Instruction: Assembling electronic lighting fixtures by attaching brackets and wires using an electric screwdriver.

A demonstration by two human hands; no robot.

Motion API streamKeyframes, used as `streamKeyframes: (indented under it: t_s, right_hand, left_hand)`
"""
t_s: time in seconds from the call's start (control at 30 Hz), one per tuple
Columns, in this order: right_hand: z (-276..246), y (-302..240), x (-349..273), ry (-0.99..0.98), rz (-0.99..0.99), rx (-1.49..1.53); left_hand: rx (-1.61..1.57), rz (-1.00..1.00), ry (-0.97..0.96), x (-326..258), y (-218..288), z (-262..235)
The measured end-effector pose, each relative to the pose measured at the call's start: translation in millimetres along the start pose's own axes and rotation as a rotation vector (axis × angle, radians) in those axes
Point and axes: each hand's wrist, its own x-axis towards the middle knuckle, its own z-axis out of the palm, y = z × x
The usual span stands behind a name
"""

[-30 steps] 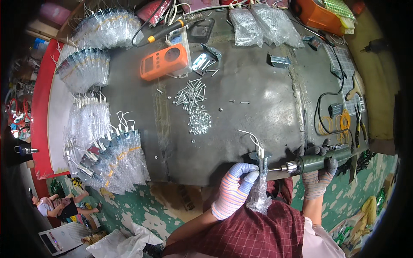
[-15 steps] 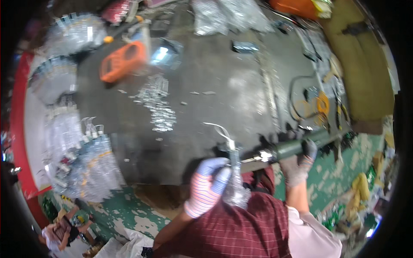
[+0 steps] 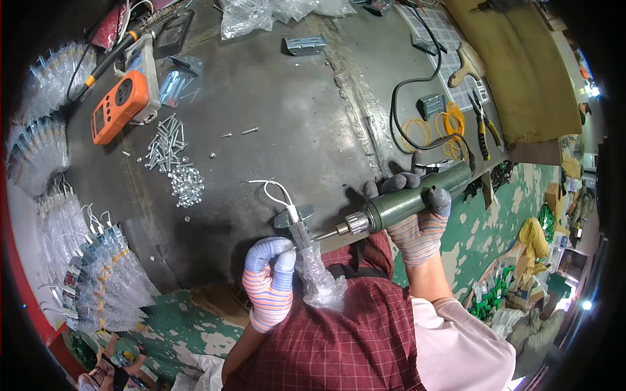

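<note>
My right hand (image 3: 420, 234), in a striped glove with grey fingertips, is wrapped round a dark green electric screwdriver (image 3: 407, 201). The tool lies nearly level, its silver chuck and thin bit pointing left. At the bit's tip is a bubble-wrapped part (image 3: 319, 280) with a white connector (image 3: 293, 214) and a looped white wire (image 3: 277, 189) at its upper end. My left hand (image 3: 268, 287), in a blue and orange striped glove, pinches at the left side of this part beside the bit. Whatever lies between the fingertips is hidden. A dark plate (image 3: 295, 216) shows behind the connector.
Loose screws (image 3: 168, 142) and nuts (image 3: 187, 186) lie on the grey table (image 3: 248, 98). An orange meter (image 3: 120, 106) is at the far left, with rows of bubble-wrapped parts (image 3: 107, 280) along the left edge. Pliers (image 3: 482, 127), orange wire (image 3: 453, 124) and a black cable (image 3: 396, 111) lie right.
The view has swung to the right, so the table's things appear farther left, and the picture is sharper. Both hands keep their holds, with the screwdriver bit still at the wrapped part.
</note>
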Motion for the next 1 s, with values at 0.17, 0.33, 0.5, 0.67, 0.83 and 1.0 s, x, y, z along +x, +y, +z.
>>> streamKeyframes:
  t_s: [0.17, 0.33, 0.5, 0.67, 0.83, 1.0]
  right_hand:
    - [-1.1, 3.0, -4.3, -0.023, -0.014, 0.038]
    - [-6.5, 3.1, -2.1, -0.172, -0.036, -0.005]
    - [-0.6, 4.9, -4.4, -0.119, -0.019, 0.029]
    - [3.6, 6.6, -5.5, -0.100, -0.024, 0.031]
    - [-1.2, 4.3, 2.6, -0.259, -0.042, -0.050]
    - [-2.6, 4.7, 0.8, -0.126, 0.009, 0.038]
  left_hand:
    - [0.028, 0.075, 0.015, -0.3, -2.4, 3.0]
    - [0.111, 0.127, 0.042, 1.8, 3.3, 7.7]
    - [0.193, 0.116, 0.034, 0.4, 6.8, 6.3]
    - [0.172, 0.076, 0.061, 1.7, 8.2, 9.4]
    - [0.392, 0.241, 0.085, 1.1, 5.1, 15.4]
    - [0.357, 0.296, 0.020, 5.3, 3.4, 7.9]
